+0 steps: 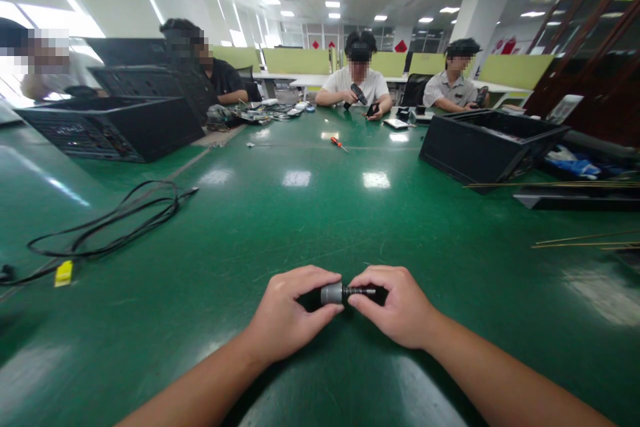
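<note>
My left hand (289, 303) curls its thumb and fingers around a short grey cylindrical tool part (332, 293), which lies sideways just above or on the green table. From the part's right end sticks a dark ridged shaft with a thin metallic tip (369, 291). Around that shaft, close to the cylinder, my right hand (403, 303) closes its thumb and fingertips. The left end of the part is hidden inside my left palm. What kind of tool it belongs to I cannot make out.
A coiled black cable (125, 217) with a yellow tag (63, 273) lies left on the green table (310, 227). Black computer cases stand at left (115, 133) and right (480, 150). An orange screwdriver (339, 143) lies ahead. Thin brass-coloured rods (575, 184) extend from the right. Several people sit opposite.
</note>
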A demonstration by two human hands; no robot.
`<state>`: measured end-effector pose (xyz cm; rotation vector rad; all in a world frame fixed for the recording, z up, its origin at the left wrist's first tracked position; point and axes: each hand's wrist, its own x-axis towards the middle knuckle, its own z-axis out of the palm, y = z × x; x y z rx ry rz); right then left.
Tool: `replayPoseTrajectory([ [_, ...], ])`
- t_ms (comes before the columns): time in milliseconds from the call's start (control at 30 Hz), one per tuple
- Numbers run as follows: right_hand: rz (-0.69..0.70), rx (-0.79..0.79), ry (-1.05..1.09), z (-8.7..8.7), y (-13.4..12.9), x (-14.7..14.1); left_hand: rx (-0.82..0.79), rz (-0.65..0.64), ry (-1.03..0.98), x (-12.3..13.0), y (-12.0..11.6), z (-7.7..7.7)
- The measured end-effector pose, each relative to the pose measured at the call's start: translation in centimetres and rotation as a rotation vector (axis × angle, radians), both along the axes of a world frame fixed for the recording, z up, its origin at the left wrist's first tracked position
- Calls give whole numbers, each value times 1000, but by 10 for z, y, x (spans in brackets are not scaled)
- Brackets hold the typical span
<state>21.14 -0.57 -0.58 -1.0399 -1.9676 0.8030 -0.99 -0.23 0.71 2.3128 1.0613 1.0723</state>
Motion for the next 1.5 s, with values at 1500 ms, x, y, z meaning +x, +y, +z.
replayPoseTrajectory([
  [1500, -43, 20, -11, 0, -1, 2, 35, 14, 10, -3, 1, -1],
])
